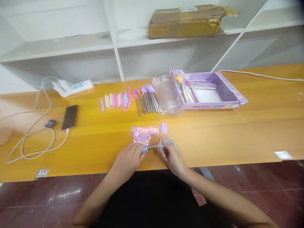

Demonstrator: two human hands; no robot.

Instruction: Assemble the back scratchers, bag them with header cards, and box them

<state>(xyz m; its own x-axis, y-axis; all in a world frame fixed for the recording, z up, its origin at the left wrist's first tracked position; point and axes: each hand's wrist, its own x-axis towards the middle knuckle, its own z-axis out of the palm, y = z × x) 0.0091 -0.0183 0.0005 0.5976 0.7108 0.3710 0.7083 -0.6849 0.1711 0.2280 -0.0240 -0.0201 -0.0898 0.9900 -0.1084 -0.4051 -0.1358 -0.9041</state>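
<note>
Both my hands hold one small tool with a metal stem (153, 147) just above the table's front edge. My left hand (129, 158) pinches its blue handle end, fingers closed. My right hand (169, 155) grips the other end, where a pale blue claw-shaped head pokes out above the fingers. Right behind my hands lies a heap of small pink and purple labels (143, 133), and a single purple card (163, 128) lies apart to the right.
Farther back lie a row of pastel sticks (116, 100), several metal-stemmed tools (148, 99), clear bags (166, 91) and an open purple box (209, 91). At the left are a phone (70, 117), cables and a power strip (73, 86). A cardboard parcel (187, 21) sits on the shelf.
</note>
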